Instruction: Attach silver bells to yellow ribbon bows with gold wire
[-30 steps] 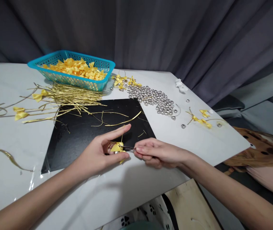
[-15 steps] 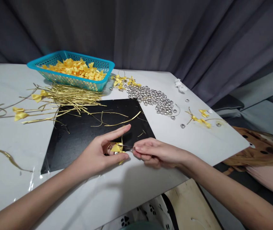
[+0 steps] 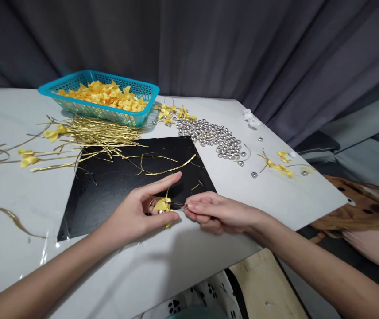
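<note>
Over the near edge of the black mat, my left hand (image 3: 138, 215) is closed around a yellow ribbon bow (image 3: 162, 204), thumb below and index finger stretched out above it. A silver bead (image 3: 161, 212) shows beside the bow, and a thin gold cord (image 3: 167, 192) rises from it. In its pinched fingers my right hand (image 3: 214, 213) grips slim metal tweezers (image 3: 177, 204), whose tips point left and reach the bow. Exactly what the tips pinch is too small to make out. Fingers partly hide the lower part of the bow.
A blue basket (image 3: 98, 106) full of yellow bows stands at the back left. Gold cords (image 3: 103, 133) lie in front of it, some across the black mat (image 3: 93, 195). Silver beads (image 3: 209, 135) are heaped right of the mat, with finished-looking bow pieces (image 3: 279, 167) farther right.
Both hands stay almost where they were, still on the bow and tweezers. The thin cord above the bow has shifted slightly left and down.
</note>
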Available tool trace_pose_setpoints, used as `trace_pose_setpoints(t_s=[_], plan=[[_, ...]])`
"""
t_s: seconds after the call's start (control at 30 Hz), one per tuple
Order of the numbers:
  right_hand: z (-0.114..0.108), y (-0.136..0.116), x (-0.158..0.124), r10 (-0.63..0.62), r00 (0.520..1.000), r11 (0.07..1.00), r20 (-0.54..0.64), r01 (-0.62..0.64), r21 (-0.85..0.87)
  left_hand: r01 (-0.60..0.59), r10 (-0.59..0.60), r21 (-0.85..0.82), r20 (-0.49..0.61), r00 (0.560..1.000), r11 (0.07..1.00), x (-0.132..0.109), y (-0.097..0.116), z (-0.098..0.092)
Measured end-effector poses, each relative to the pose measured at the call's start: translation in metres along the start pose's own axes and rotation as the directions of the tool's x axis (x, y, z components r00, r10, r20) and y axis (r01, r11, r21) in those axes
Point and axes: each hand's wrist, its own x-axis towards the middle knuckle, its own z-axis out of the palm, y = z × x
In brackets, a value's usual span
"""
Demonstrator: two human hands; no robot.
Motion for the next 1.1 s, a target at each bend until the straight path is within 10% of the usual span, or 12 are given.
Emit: trace_pose_setpoints(t_s=[0.93,1.1], plan=[[0.000,-0.001,0.000,-0.013,1.000,1.000,0.001,0.013,-0.001,0.016,-0.016,-0.018,0.016,1.000,1.000,0.000,-0.001,0.000],[-0.006,-0.008,-0.011,-0.198,0.962,0.905,-0.189,0.105,-0.413,0.005,-0.006,-0.034,-0.033,0.999,0.999,0.000,0.002,0.001]])
